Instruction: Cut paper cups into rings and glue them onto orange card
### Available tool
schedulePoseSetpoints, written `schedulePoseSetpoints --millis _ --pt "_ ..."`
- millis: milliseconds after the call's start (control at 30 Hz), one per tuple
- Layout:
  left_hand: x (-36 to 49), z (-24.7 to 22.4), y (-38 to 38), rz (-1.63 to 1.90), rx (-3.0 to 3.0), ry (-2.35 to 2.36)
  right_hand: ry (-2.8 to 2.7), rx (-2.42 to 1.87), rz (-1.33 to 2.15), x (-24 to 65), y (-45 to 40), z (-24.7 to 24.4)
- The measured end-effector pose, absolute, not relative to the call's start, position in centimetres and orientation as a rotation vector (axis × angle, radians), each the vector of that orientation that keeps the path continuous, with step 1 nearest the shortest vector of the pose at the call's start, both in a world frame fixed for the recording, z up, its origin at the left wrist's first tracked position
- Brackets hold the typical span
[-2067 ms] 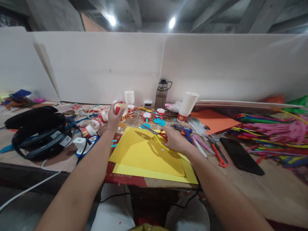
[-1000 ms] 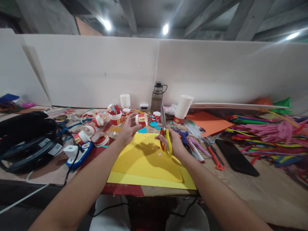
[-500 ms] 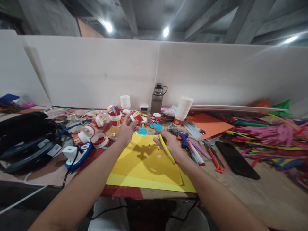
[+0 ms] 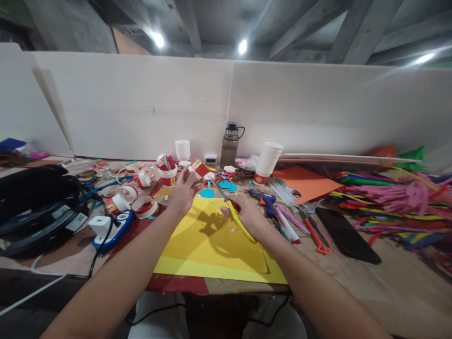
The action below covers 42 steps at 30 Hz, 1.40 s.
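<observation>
My left hand (image 4: 184, 192) grips a red and white paper cup piece (image 4: 198, 168), held tilted above the far edge of the yellow sheets (image 4: 212, 235). In my right hand (image 4: 245, 213) is a pair of scissors with yellow handles (image 4: 237, 220). Its blades point up and left toward the cup piece, apart from it as far as I can see. Small red and white scraps lie on the yellow paper below. Blue paper circles (image 4: 207, 193) rest just beyond the sheets, between my hands.
Cut cup rings (image 4: 145, 207) and a blue and white power strip (image 4: 115, 231) lie left. Behind stand a bottle (image 4: 230, 146) and stacked paper cups (image 4: 268, 162). A glue gun (image 4: 266, 200), red-handled cutter (image 4: 319, 242), phone (image 4: 348, 235) and pipe cleaners (image 4: 406, 197) are right.
The cup piece in my left hand has turned, showing a flatter red side. The scissors in my right hand have shifted slightly left, their blades tilting farther left.
</observation>
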State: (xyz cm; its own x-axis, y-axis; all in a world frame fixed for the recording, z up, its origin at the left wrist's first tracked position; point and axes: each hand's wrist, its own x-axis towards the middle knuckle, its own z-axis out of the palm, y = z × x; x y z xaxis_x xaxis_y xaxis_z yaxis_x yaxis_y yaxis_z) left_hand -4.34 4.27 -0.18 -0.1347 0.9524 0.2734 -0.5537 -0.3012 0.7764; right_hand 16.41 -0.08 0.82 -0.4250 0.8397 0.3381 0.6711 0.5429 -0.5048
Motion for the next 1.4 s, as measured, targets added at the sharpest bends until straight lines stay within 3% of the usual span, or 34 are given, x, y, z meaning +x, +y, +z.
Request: schedulePoseSetpoints --millis 1400 --pt "-3.75 -0.89 4.40 1.721 1.077 0.677 -2.240 -1.240 0.466 16.60 -0.14 0.69"
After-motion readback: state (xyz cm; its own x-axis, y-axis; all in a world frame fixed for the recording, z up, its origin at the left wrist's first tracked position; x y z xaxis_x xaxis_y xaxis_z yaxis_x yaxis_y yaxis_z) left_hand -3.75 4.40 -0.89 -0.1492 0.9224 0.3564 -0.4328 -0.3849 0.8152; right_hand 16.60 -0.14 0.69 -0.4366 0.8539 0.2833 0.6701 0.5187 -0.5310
